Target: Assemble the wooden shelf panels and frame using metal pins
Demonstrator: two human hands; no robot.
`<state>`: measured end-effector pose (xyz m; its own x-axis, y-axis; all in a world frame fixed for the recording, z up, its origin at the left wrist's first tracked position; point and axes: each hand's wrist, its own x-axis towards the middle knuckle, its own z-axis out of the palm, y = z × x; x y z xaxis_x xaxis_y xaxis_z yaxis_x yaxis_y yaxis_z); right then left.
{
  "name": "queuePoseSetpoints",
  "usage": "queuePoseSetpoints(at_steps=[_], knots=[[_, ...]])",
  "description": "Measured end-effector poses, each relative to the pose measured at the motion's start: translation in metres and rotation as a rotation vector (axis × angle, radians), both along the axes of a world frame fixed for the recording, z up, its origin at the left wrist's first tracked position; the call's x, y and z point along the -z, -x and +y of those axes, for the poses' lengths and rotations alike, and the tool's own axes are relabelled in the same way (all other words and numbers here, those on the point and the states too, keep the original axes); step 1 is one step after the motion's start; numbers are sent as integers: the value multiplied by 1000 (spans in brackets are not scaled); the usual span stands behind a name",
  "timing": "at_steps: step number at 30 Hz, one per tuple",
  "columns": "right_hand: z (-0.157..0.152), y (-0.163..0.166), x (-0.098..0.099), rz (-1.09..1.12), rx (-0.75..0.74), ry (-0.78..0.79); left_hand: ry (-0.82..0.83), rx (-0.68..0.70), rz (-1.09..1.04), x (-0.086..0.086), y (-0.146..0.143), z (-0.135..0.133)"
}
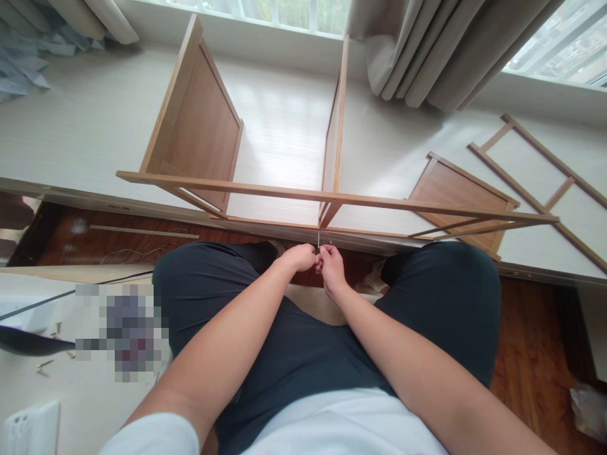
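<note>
My left hand [300, 258] and my right hand [332, 264] meet between my knees, fingers closed and close together. A thin metal rod [318, 238] stands up from the pinched fingers of my right hand, pointing at the wooden shelf frame [265, 188] just beyond. Whatever my left fingers hold is hidden. The frame lies on the white ledge, with a panelled end board [199, 120] upright at its left and a second upright board [336, 126] near its middle. Whether the rod touches the frame I cannot tell.
At the right, a loose wooden panel [462, 186] and a ladder-like frame [545, 183] lie on the ledge [284, 95]. Curtains [422, 50] hang behind. Several screws [45, 364] and a white device [32, 430] lie on the surface at lower left. A thin strip [142, 231] is on the floor.
</note>
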<state>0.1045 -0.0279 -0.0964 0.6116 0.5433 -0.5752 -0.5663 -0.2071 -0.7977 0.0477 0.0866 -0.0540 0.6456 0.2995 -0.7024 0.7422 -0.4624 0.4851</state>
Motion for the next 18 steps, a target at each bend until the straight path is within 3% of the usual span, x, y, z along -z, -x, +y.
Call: queuePoseSetpoints(at_steps=[18], knots=[[0, 0, -4, 81, -35, -72, 76, -21, 2, -1, -1, -2]])
